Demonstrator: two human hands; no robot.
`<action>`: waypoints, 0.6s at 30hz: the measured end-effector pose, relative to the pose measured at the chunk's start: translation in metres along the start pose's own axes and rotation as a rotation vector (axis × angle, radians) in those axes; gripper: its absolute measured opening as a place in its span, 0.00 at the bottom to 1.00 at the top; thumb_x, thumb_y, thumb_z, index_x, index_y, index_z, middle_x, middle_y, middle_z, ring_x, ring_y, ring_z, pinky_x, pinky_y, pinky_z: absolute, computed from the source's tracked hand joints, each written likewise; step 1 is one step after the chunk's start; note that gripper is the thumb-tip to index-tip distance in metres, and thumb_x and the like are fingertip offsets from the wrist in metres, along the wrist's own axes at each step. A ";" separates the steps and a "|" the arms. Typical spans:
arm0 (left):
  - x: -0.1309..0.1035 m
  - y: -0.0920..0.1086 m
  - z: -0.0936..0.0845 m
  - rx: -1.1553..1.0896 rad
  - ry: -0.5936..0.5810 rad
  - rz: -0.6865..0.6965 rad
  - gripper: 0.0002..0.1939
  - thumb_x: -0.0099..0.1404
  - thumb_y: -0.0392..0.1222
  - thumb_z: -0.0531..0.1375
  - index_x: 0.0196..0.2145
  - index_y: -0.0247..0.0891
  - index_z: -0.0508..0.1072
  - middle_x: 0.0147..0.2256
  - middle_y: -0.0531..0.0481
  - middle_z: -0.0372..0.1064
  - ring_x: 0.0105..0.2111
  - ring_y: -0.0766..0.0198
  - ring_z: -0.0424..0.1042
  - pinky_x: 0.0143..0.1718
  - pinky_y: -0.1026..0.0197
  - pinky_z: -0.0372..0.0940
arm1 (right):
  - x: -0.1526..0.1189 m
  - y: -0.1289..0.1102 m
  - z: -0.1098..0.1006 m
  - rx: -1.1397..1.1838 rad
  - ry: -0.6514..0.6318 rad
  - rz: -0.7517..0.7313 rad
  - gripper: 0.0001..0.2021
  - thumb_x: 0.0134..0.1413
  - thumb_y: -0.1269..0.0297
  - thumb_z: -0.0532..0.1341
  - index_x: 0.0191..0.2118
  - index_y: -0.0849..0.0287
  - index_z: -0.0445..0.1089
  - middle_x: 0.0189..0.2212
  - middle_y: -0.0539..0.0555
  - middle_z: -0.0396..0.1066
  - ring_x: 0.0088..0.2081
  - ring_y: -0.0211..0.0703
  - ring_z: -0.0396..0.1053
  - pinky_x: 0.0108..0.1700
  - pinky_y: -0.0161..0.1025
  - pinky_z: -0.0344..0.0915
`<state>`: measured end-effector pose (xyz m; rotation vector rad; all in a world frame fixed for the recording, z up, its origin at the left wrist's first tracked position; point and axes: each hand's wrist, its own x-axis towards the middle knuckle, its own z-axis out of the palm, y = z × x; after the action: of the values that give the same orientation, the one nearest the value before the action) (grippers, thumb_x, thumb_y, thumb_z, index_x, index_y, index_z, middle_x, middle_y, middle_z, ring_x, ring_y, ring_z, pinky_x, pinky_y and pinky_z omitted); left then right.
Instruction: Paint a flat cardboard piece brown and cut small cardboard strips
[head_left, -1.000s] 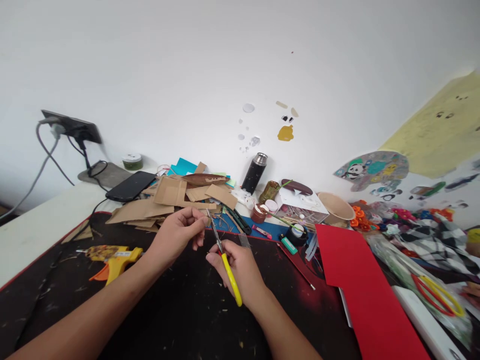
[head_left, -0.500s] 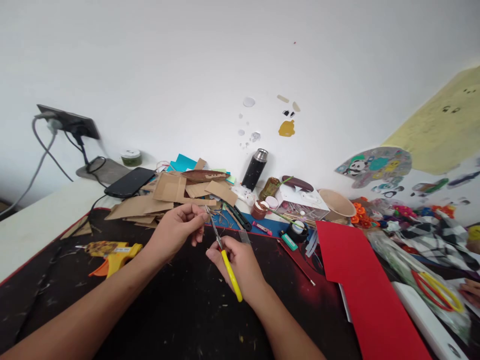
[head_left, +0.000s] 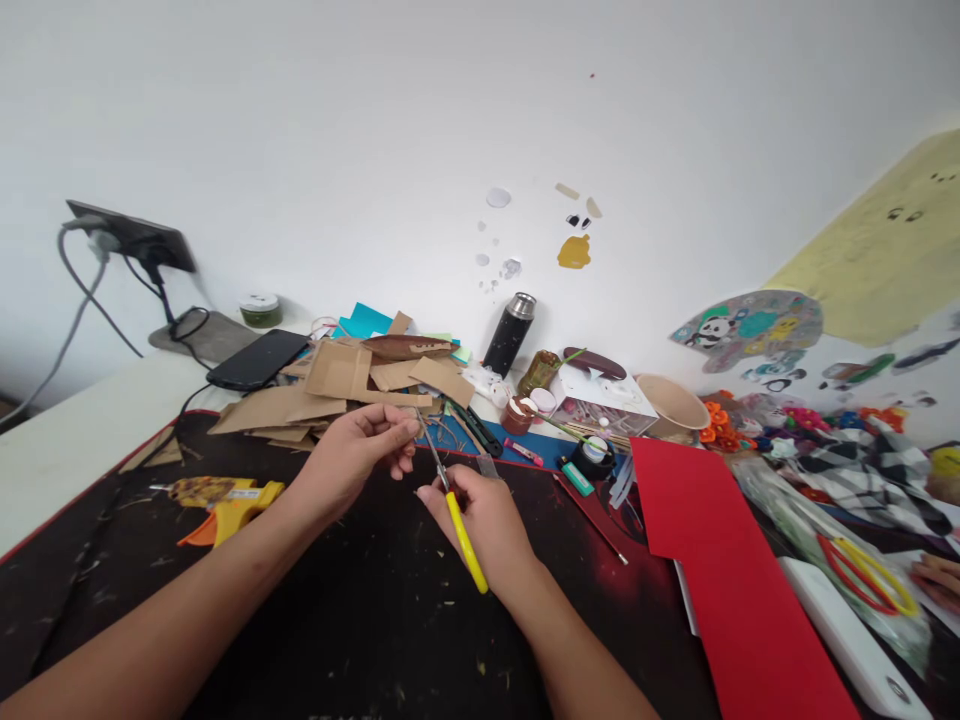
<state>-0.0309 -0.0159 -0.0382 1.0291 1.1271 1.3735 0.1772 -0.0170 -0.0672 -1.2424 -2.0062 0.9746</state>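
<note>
Wrapped around yellow-handled long-nose pliers [head_left: 466,545] is my right hand [head_left: 484,525], over the dark mat. The pliers' narrow metal jaws point up and away, their tip close beside the fingertips of my left hand [head_left: 367,450]. Thumb and forefinger of that left hand are pinched together; anything between them is too small to make out. Just beyond both hands lies a pile of cut cardboard [head_left: 337,372]. A yellow hot glue gun [head_left: 232,505] rests on the mat, left of my left forearm.
A black flask [head_left: 510,335], a jar [head_left: 519,415] and a clear box [head_left: 604,395] stand along the wall. A pencil [head_left: 592,520] and red sheet [head_left: 720,560] lie to the right. Another person's hand [head_left: 937,580] shows at the right edge. Behind the glue gun sits a phone [head_left: 259,360].
Both hands and the pliers have shifted very slightly right in the picture, along with a small camera movement. The grip of each hand looks the same.
</note>
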 end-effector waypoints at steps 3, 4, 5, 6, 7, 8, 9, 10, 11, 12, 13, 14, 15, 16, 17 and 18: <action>0.000 0.000 -0.001 0.009 -0.008 -0.004 0.25 0.55 0.61 0.80 0.29 0.41 0.76 0.21 0.55 0.74 0.19 0.65 0.71 0.21 0.63 0.67 | 0.000 -0.001 0.000 -0.068 -0.004 -0.002 0.13 0.67 0.53 0.70 0.33 0.55 0.77 0.24 0.49 0.73 0.25 0.39 0.63 0.31 0.36 0.58; 0.000 0.001 -0.002 0.014 -0.012 -0.006 0.25 0.55 0.61 0.80 0.29 0.41 0.76 0.21 0.55 0.73 0.19 0.66 0.71 0.20 0.64 0.66 | 0.000 -0.002 0.000 -0.081 -0.010 -0.001 0.13 0.68 0.53 0.69 0.33 0.55 0.77 0.24 0.49 0.72 0.25 0.39 0.63 0.31 0.36 0.58; 0.000 0.001 -0.002 0.022 -0.013 -0.007 0.25 0.55 0.61 0.80 0.29 0.41 0.75 0.20 0.56 0.72 0.18 0.66 0.70 0.20 0.64 0.65 | 0.000 -0.002 0.000 -0.090 -0.015 0.002 0.13 0.68 0.54 0.69 0.33 0.55 0.76 0.23 0.49 0.72 0.25 0.39 0.62 0.30 0.36 0.57; 0.000 0.002 -0.003 0.035 -0.015 -0.008 0.24 0.55 0.60 0.80 0.29 0.42 0.75 0.20 0.56 0.72 0.18 0.66 0.70 0.19 0.64 0.65 | 0.000 -0.003 0.000 -0.098 -0.019 0.005 0.13 0.68 0.54 0.69 0.32 0.55 0.76 0.23 0.48 0.71 0.25 0.39 0.61 0.30 0.36 0.56; 0.000 0.002 -0.004 0.053 -0.016 -0.009 0.24 0.56 0.60 0.79 0.29 0.42 0.75 0.20 0.56 0.72 0.18 0.66 0.70 0.19 0.65 0.65 | 0.000 -0.003 0.000 -0.107 -0.021 0.007 0.13 0.68 0.55 0.68 0.32 0.55 0.76 0.23 0.48 0.71 0.24 0.39 0.61 0.30 0.36 0.56; 0.000 0.003 -0.004 0.072 -0.017 -0.008 0.24 0.56 0.60 0.79 0.30 0.42 0.75 0.20 0.56 0.72 0.18 0.66 0.70 0.19 0.65 0.64 | 0.000 -0.003 0.000 -0.116 -0.019 0.007 0.13 0.69 0.56 0.68 0.33 0.55 0.76 0.23 0.48 0.71 0.24 0.39 0.60 0.30 0.36 0.56; 0.000 0.003 -0.005 0.090 -0.016 -0.006 0.24 0.56 0.60 0.79 0.30 0.42 0.75 0.20 0.56 0.72 0.18 0.66 0.70 0.19 0.65 0.64 | 0.000 -0.003 0.000 -0.128 -0.017 0.003 0.12 0.69 0.56 0.68 0.33 0.55 0.76 0.23 0.49 0.71 0.24 0.40 0.61 0.31 0.36 0.56; 0.000 0.003 -0.005 0.103 -0.016 -0.005 0.23 0.56 0.60 0.79 0.30 0.42 0.75 0.20 0.56 0.73 0.18 0.65 0.70 0.19 0.64 0.64 | 0.000 -0.003 0.000 -0.139 -0.015 -0.002 0.12 0.69 0.57 0.68 0.33 0.55 0.76 0.23 0.49 0.72 0.25 0.40 0.61 0.31 0.36 0.57; 0.000 0.003 -0.006 0.111 -0.016 -0.003 0.23 0.56 0.60 0.79 0.30 0.42 0.75 0.20 0.56 0.73 0.18 0.65 0.70 0.19 0.64 0.64 | 0.000 -0.003 0.000 -0.149 -0.014 -0.007 0.11 0.69 0.57 0.68 0.33 0.55 0.76 0.24 0.49 0.73 0.25 0.40 0.62 0.31 0.36 0.57; 0.001 0.003 -0.006 0.113 -0.016 -0.001 0.23 0.56 0.60 0.78 0.30 0.42 0.74 0.20 0.56 0.73 0.18 0.65 0.70 0.19 0.64 0.64 | 0.000 -0.003 0.000 -0.157 -0.014 -0.009 0.11 0.69 0.58 0.68 0.33 0.55 0.76 0.24 0.49 0.73 0.25 0.40 0.63 0.31 0.36 0.57; 0.001 0.002 -0.006 0.113 -0.015 0.001 0.23 0.56 0.59 0.78 0.29 0.43 0.74 0.20 0.56 0.73 0.18 0.65 0.70 0.19 0.64 0.64 | 0.000 -0.003 0.000 -0.164 -0.013 -0.007 0.11 0.69 0.58 0.68 0.33 0.55 0.76 0.24 0.50 0.73 0.24 0.40 0.63 0.31 0.36 0.56; 0.001 0.002 -0.006 0.112 -0.016 0.001 0.22 0.56 0.59 0.78 0.29 0.43 0.74 0.20 0.55 0.73 0.18 0.65 0.70 0.19 0.64 0.63 | 0.000 -0.003 0.000 -0.170 -0.013 -0.004 0.12 0.68 0.58 0.68 0.32 0.55 0.76 0.23 0.49 0.73 0.24 0.40 0.62 0.30 0.36 0.56; 0.001 0.002 -0.006 0.111 -0.018 0.001 0.22 0.57 0.59 0.78 0.29 0.43 0.74 0.20 0.55 0.72 0.18 0.65 0.70 0.19 0.64 0.63 | 0.000 -0.003 0.001 -0.175 -0.009 0.001 0.12 0.68 0.58 0.69 0.31 0.55 0.75 0.23 0.49 0.72 0.23 0.40 0.62 0.29 0.36 0.55; 0.001 0.001 -0.006 0.110 -0.020 0.000 0.22 0.57 0.58 0.78 0.29 0.43 0.74 0.20 0.55 0.72 0.18 0.65 0.70 0.19 0.64 0.64 | 0.000 -0.002 0.001 -0.178 -0.006 0.004 0.13 0.68 0.58 0.69 0.31 0.55 0.75 0.22 0.49 0.72 0.23 0.39 0.61 0.29 0.36 0.55; 0.001 0.001 -0.006 0.109 -0.022 0.000 0.22 0.57 0.58 0.78 0.29 0.43 0.74 0.20 0.55 0.72 0.18 0.65 0.70 0.19 0.64 0.64 | 0.000 -0.002 0.001 -0.181 -0.004 0.005 0.13 0.68 0.59 0.69 0.30 0.55 0.74 0.22 0.49 0.72 0.23 0.39 0.61 0.29 0.36 0.54; 0.002 0.001 -0.006 0.106 -0.024 -0.001 0.22 0.57 0.58 0.78 0.29 0.43 0.74 0.20 0.55 0.72 0.18 0.65 0.69 0.19 0.64 0.64 | 0.000 -0.001 0.002 -0.181 0.000 0.002 0.13 0.67 0.59 0.69 0.30 0.55 0.74 0.22 0.49 0.72 0.23 0.40 0.61 0.29 0.36 0.54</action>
<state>-0.0371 -0.0150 -0.0388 1.1178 1.1928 1.3084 0.1749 -0.0178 -0.0672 -1.3389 -2.1321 0.8081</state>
